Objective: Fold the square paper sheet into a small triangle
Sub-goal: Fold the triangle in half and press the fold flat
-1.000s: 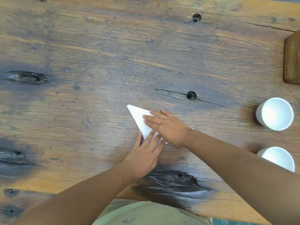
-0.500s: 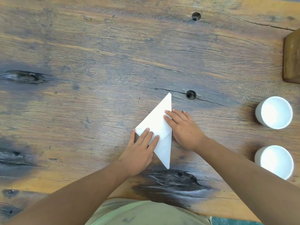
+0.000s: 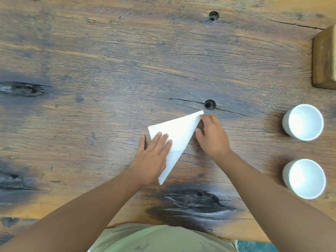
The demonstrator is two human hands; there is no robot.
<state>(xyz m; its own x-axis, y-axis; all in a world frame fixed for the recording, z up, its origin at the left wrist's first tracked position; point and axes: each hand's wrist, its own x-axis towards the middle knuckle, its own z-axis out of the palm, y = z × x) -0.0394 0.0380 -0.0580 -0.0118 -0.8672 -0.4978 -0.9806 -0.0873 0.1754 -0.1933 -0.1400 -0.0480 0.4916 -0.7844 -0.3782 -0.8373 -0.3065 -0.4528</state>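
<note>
Delta vs half a second back: the paper [image 3: 179, 135] has swung round, its far tip now further right, just short of the knot hole [image 3: 210, 104], and its near tip further left. My right hand [image 3: 213, 139] has come off the sheet's face and sits at its right edge. My left hand [image 3: 151, 160] is still flat on it.

The sheet lies mid-table [image 3: 109, 60], already a folded triangle with a crease line showing across its lower part.

Hands: the left has straight fingers pressing down on the left half of the sheet, thumb on the wood. The right has its fingertips at the edge near the far tip (blurred, so I can't tell if it pinches or only touches).

Counts: one sheet, two hands, two white cups, far one [image 3: 303, 122] and near one [image 3: 305, 178], both well right of the sheet. Two round knot holes, the second [image 3: 213, 15] near the far edge. One wooden block [image 3: 324, 59].

Hidden: the sheet's lower-left part is under my left palm. The block is cut off at the right border. My shirt [image 3: 160, 239] is cropped at the bottom.
</note>
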